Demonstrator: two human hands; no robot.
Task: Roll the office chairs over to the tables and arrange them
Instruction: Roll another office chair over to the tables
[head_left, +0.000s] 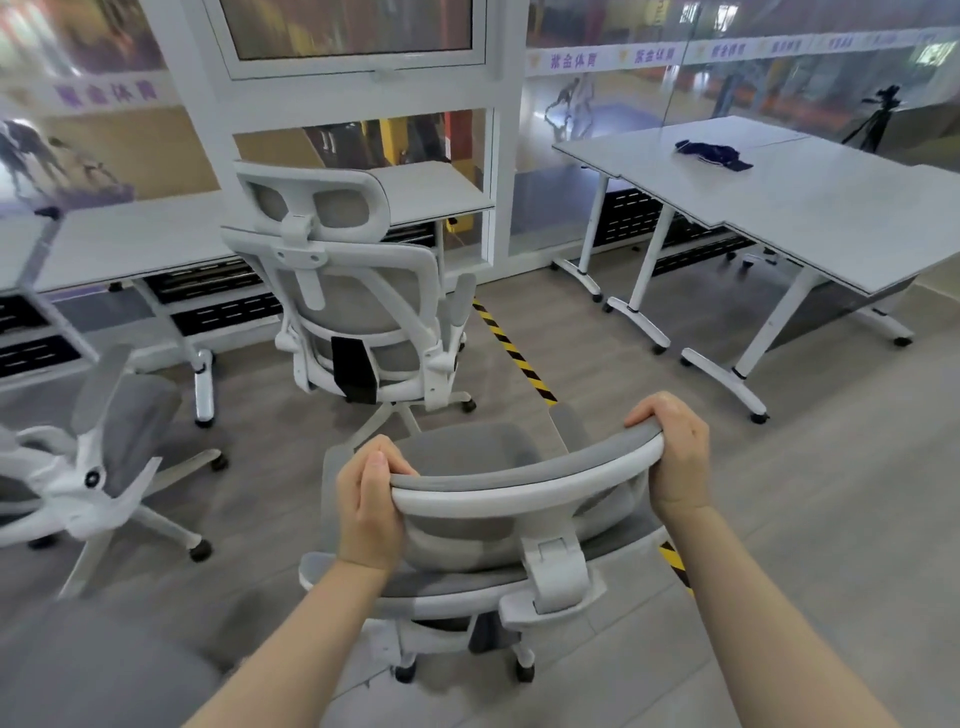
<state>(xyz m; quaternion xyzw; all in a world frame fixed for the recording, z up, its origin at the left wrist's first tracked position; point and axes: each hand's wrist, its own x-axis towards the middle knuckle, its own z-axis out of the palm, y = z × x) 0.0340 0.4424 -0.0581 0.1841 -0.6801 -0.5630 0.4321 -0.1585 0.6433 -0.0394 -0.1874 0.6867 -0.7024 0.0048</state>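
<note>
I had my left hand (370, 512) and right hand (670, 457) curled round the two ends of the headrest (524, 486) of the chair (467, 519) right before me. Its long edge ran crosswise, and the desk (810, 208) lay ahead to the right, nearer my right hand, well apart.

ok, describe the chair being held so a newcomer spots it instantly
Start at the yellow-black floor tape running in from the window wall. Nearest the camera, on that line, stands the held chair. Unlike the other chairs, the left hand and right hand grip its headrest.
</note>
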